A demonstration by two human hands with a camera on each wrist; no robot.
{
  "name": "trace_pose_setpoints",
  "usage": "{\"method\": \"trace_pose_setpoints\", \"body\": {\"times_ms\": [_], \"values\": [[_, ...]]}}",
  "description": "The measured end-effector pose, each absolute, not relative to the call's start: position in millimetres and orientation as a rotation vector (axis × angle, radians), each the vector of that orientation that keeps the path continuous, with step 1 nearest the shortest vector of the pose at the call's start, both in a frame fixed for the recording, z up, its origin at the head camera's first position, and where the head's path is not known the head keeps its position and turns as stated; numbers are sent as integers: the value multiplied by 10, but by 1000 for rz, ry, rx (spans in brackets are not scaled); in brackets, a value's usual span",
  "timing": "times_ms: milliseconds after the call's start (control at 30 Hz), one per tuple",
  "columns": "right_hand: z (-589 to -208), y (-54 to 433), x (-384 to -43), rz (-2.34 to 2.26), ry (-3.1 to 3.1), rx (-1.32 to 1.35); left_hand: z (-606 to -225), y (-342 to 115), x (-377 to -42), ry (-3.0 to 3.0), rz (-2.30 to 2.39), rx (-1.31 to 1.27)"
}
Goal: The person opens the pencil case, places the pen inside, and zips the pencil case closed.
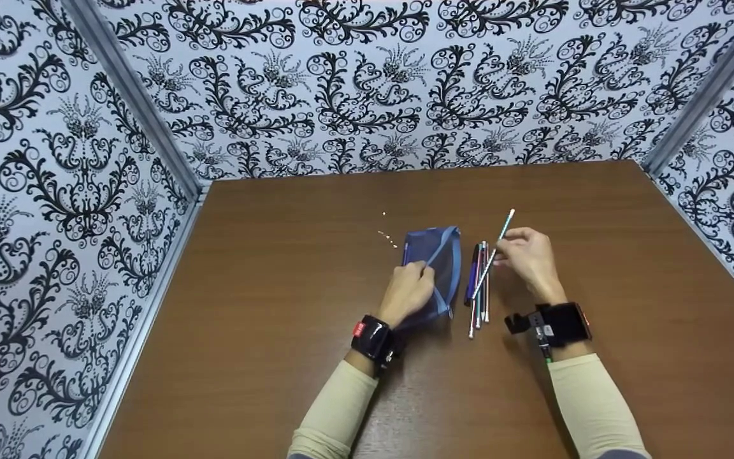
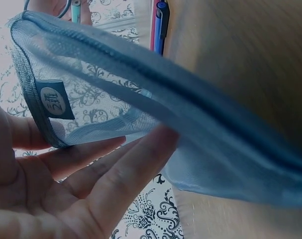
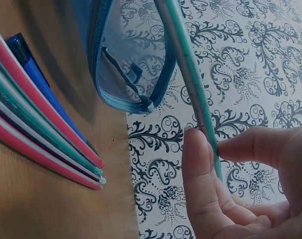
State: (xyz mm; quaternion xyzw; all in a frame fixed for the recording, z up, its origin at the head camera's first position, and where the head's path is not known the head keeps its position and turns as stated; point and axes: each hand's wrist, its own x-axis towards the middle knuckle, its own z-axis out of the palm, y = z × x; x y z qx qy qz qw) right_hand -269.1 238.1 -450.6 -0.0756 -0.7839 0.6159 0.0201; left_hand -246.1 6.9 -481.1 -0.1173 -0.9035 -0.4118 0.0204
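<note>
Left fingers (image 2: pixel 136 174) grasped the blue mesh pouch (image 1: pixel 427 242), apparently so it gaped, while right fingers (image 3: pixel 198 162) pinched a slender teal-and-white pencil (image 1: pixel 489 264).

table (image 1: pixel 278 287): brown, wood-grained | on it: pencils (image 3: pixel 41 124), blue pen (image 3: pixel 37 74) (alongside them)

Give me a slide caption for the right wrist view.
Right hand pinching a green pencil near an open blue pouch.

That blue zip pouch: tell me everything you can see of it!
The blue see-through mesh pouch has a blue zip edge, gaping open, and a small dark label with pale marks. It looks soft. The person's left hand holds it tilted; I can't tell whether it touches the brown table. It's left of the striped pencils.
</note>
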Motion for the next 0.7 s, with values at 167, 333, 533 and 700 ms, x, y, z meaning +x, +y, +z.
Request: {"method": "trace_pose_setpoints", "body": {"times_ms": [167, 333, 533, 700], "values": [[-4488, 2376, -2691, 1926, -2424, -252, -4807, 71, -2459, -2802, -1280, -361], [-4479, 2365, -2694, 1943, -2397, -285, -4800, 78, -2451, -2809, -1284, -349], [-4479, 2332, -2697, 1973, -2329, -293, -4804, 84, -2444, -2818, -1303, -360], [-4478, 2320, -2691, 1967, -2323, -299, -4810, 91, -2441, -2820, -1303, -364]]}}
